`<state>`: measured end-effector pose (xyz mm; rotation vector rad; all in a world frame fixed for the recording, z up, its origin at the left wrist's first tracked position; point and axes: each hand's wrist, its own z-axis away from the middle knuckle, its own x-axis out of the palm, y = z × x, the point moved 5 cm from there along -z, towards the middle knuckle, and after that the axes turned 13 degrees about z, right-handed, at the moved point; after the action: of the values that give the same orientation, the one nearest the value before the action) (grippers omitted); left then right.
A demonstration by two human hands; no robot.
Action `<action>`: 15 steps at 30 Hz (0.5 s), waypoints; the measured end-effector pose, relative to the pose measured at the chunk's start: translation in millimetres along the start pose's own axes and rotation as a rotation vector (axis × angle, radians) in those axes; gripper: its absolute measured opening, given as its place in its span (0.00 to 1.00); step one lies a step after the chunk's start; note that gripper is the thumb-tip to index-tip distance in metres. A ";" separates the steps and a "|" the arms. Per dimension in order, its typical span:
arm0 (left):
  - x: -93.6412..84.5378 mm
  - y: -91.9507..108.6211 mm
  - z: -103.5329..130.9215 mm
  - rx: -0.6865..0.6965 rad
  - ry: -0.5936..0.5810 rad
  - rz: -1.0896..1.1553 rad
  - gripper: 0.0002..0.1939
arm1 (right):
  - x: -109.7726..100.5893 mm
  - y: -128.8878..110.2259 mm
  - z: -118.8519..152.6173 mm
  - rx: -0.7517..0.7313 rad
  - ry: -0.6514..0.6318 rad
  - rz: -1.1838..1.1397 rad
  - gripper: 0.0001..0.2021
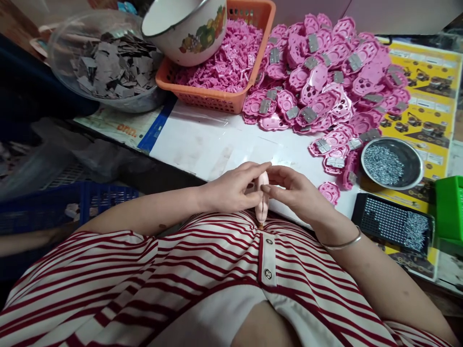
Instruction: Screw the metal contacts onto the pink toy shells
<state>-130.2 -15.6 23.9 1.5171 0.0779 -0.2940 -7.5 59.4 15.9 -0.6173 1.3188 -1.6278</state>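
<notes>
Both my hands close around a pink plastic casing, held edge-on at the table's near edge, in front of the striped shirt. A seam runs down its side between two halves. My left hand grips it from the left with fingers and thumb. On the other side, my right hand has its thumb pressed against it, its fingers wrapping behind the top. The casing's far face is hidden. Beyond the hands lies a heap of pink casing halves, many with grey metal plates fitted.
An orange basket holds small pink parts, with an enamel bowl resting on it. A clear tub contains grey flat pieces. To the right are a metal bowl of screws, a black screw tray and a green bin.
</notes>
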 end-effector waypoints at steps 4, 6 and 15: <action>2.0 4.9 -3.1 -0.032 0.035 -0.091 0.34 | -2.4 -5.9 -0.8 -0.041 -0.006 0.115 0.26; 5.6 7.4 -3.8 -0.079 0.060 -0.165 0.38 | -2.2 -7.8 -1.0 -0.024 0.051 0.236 0.27; 20.2 5.2 0.6 -0.134 0.075 -0.304 0.45 | 6.3 -6.5 -2.6 0.083 0.213 0.412 0.27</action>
<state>-109.6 -19.0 24.3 1.3811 0.3829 -0.4654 -14.8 55.1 20.2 -0.1086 1.4129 -1.4226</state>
